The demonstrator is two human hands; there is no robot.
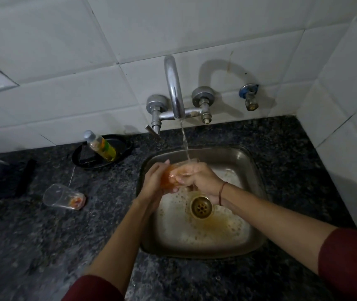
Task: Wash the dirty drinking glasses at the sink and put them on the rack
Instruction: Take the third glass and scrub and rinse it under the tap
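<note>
Over the steel sink (253, 170) both my hands hold one clear drinking glass (174, 173), stained orange inside. It lies tilted with its mouth toward the running stream from the tap (174, 88). My left hand (154, 181) cups its base end. My right hand (197, 177) wraps round its rim end. Orange-tinted water spreads around the brass drain (201, 207). A second dirty glass (63, 196) lies on its side on the dark granite counter, left of the sink, with orange residue at its bottom.
A dish-soap bottle (101, 145) leans in a black oval tray (127, 142) behind the sink's left corner. Dark objects, possibly a rack (1, 177), sit at the far left. A small valve (250, 97) juts from the tiled wall. A wall corner closes the right side.
</note>
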